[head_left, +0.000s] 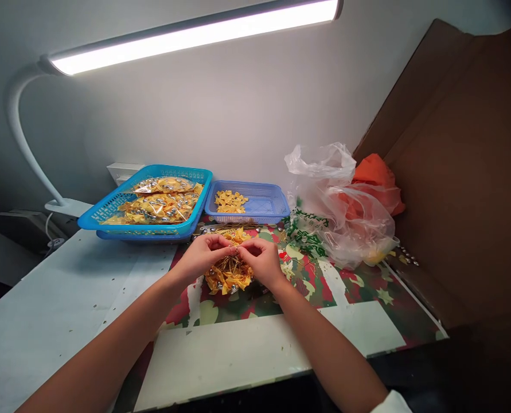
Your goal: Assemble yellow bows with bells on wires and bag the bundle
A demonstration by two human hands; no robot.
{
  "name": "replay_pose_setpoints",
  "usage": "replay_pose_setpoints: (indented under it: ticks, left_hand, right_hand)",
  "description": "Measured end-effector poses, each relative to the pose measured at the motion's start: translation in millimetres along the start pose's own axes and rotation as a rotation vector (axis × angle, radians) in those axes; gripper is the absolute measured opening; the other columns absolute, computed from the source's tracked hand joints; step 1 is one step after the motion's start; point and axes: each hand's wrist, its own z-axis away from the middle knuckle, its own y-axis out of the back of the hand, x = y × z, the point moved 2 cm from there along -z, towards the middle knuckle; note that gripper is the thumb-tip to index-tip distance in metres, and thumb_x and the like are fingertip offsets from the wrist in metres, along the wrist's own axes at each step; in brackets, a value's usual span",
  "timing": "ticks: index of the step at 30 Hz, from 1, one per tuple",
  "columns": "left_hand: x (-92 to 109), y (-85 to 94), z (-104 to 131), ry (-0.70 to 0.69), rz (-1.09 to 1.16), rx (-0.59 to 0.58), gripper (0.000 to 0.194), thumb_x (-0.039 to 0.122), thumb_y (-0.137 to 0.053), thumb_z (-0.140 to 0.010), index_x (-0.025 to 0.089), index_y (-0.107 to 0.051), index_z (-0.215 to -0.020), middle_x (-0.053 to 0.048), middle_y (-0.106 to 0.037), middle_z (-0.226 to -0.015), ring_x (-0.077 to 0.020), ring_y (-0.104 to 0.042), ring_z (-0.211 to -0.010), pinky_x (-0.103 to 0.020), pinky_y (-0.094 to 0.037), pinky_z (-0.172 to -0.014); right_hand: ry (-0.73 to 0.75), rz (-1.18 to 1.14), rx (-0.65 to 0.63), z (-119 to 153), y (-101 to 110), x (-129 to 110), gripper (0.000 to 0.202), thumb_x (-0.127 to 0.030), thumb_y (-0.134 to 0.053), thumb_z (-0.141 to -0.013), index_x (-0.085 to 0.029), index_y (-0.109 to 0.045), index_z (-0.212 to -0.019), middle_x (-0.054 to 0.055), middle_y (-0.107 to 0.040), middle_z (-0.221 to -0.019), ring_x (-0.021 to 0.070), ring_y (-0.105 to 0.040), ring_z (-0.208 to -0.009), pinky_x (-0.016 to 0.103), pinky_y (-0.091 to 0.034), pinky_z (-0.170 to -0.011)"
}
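Your left hand [203, 253] and right hand [264, 263] meet over the middle of the yellow cluster [225, 284], thumbs and forefingers drawn together into two narrow pinches. Both sets of fingertips are nearly touching; they appear to have hold of the thin gold wires [229, 264] between them, though that spot is small and crowded, so you can't be sure of the exact strand. Your other fingers curl in toward your palms.

The cluster sits in front of you on the patterned sheet [367, 287], partly covered by your hands. Its ruffled yellow pieces and silver beads show below your fingers, with more yellow showing just beyond them. A white strip [212, 355] runs along the table edge nearest you, beneath your forearms.

Beyond your left hand, the turquoise basket [169, 228] holds clear packets [160, 201] filled with yellow and silver pieces. Just to its right stands the smaller blue tray [266, 205], with loose yellow pieces [230, 202] gathered in its left half. Farther right, a clear plastic bag [319, 166] lies bunched beside an orange bag [373, 172], near the brown cardboard [461, 172]. The lit lamp [203, 35] stretches overhead.
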Motion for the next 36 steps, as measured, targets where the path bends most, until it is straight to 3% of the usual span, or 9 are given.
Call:
replay_pose_setpoints:
  ticks: [4,9,13,16,20,28,32,36]
  left_hand:
    - [-2.4,-2.5,-0.6,-0.087,-0.110,0.035,0.029,0.042,-0.076,-0.065,0.016,-0.061,-0.068,-0.002,-0.066,-0.063,-0.0154,-0.059,-0.058,-0.024,-0.046,-0.051]
    - [-3.2,-6.5,2.1,-0.189,-0.251,0.096,0.021,0.035,-0.070,-0.071,0.017,-0.061,-0.066,0.001,-0.061,-0.064,-0.0120,-0.051,-0.057,-0.021,-0.040,-0.050]
    - [0.7,-10.1,5.9,-0.226,-0.304,0.123,0.019,0.033,-0.067,-0.073,0.017,-0.062,-0.065,-0.001,-0.064,-0.065,-0.0128,-0.052,-0.059,-0.021,-0.040,-0.051]
    - [2.3,-10.6,6.5,-0.188,-0.206,0.117,0.023,0.037,-0.070,-0.071,0.016,-0.062,-0.066,-0.002,-0.066,-0.066,-0.0143,-0.057,-0.060,-0.023,-0.044,-0.053]
    - [2.1,-7.5,4.6,-0.057,0.007,0.083,0.028,0.039,-0.079,-0.060,0.015,-0.064,-0.065,-0.002,-0.068,-0.065,-0.0157,-0.062,-0.061,-0.024,-0.048,-0.056]
    - [1.8,-1.9,4.5,-0.004,0.050,0.070,0.027,0.037,-0.082,-0.056,0.016,-0.068,-0.065,-0.002,-0.071,-0.066,-0.0152,-0.064,-0.061,-0.024,-0.050,-0.057]
    - [1.2,-1.2,5.7,-0.003,0.042,0.065,0.027,0.037,-0.082,-0.057,0.016,-0.069,-0.065,-0.003,-0.072,-0.068,-0.0161,-0.064,-0.064,-0.025,-0.051,-0.060]
    - [0.6,0.8,5.8,-0.071,-0.080,0.063,0.025,0.038,-0.080,-0.062,0.016,-0.070,-0.066,-0.003,-0.070,-0.067,-0.0157,-0.061,-0.063,-0.024,-0.048,-0.057]
  right_hand:
    - [-0.004,0.027,0.002,-1.4,0.8,-4.8,0.011,-0.025,-0.064,-0.074,-0.018,-0.069,-0.068,0.004,-0.069,-0.069,0.0164,-0.062,-0.062,0.027,-0.051,-0.059]
    - [0.128,0.179,0.019,1.7,1.4,-16.8,0.011,-0.017,-0.059,-0.076,-0.018,-0.066,-0.068,0.004,-0.065,-0.073,0.0156,-0.060,-0.068,0.027,-0.049,-0.063]
    - [-0.022,0.094,0.057,4.4,-2.0,-14.7,0.010,-0.019,-0.059,-0.075,-0.018,-0.065,-0.068,0.003,-0.064,-0.071,0.0149,-0.061,-0.062,0.026,-0.050,-0.058]
    - [-0.071,0.028,0.063,5.6,-3.3,-12.9,0.009,-0.021,-0.061,-0.075,-0.018,-0.065,-0.068,0.002,-0.065,-0.069,0.0150,-0.062,-0.061,0.026,-0.051,-0.058]
    - [0.144,0.112,0.078,6.7,-1.7,-16.1,0.012,-0.017,-0.062,-0.073,-0.018,-0.064,-0.062,0.003,-0.066,-0.067,0.0155,-0.062,-0.064,0.025,-0.050,-0.058]
    - [0.428,0.176,0.004,7.5,-0.1,-12.6,0.014,-0.013,-0.059,-0.077,-0.017,-0.071,-0.070,0.009,-0.074,-0.080,0.0169,-0.069,-0.072,0.027,-0.056,-0.066]
    - [0.420,0.163,-0.041,4.3,1.9,-11.6,0.014,-0.013,-0.061,-0.076,-0.018,-0.073,-0.070,0.008,-0.075,-0.080,0.0170,-0.070,-0.072,0.028,-0.057,-0.068]
    - [0.310,0.090,-0.080,-0.7,4.6,-8.6,0.011,-0.014,-0.066,-0.074,-0.019,-0.074,-0.067,0.007,-0.076,-0.080,0.0183,-0.071,-0.074,0.029,-0.057,-0.067]
